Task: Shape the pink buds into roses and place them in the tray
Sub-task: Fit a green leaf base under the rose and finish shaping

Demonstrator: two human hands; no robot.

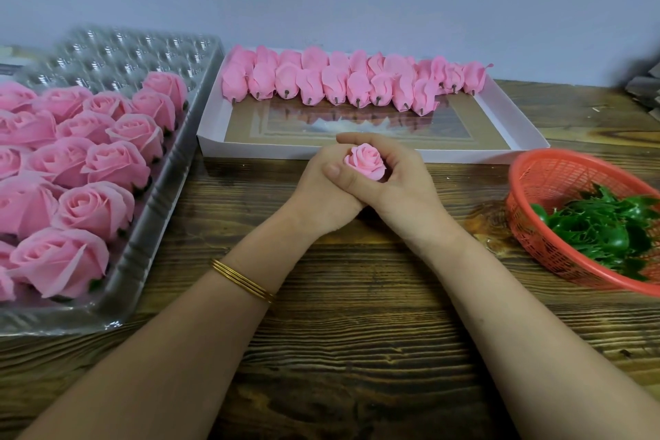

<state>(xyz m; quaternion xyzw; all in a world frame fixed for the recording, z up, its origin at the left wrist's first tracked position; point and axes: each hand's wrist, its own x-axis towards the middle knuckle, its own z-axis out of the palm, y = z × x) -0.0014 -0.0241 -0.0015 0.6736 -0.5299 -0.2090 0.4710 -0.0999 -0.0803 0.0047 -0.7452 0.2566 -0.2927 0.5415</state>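
Observation:
A small pink rose (367, 161) sits cupped between both hands at the table's middle. My left hand (323, 189) wraps it from the left, and my right hand (396, 182) curls over it from the right, thumb across the front. A clear plastic tray (143, 243) on the left holds several finished pink roses (94, 207) in rows. Behind my hands, a white shallow box (214, 132) carries rows of unshaped pink buds (335, 82) along its far side.
An orange mesh basket (543, 182) with green plastic leaves (603, 232) stands at the right. The tray's far cells (118, 53) hold no roses. A wall runs behind the wooden table (357, 350). A gold bangle (243, 280) circles my left wrist.

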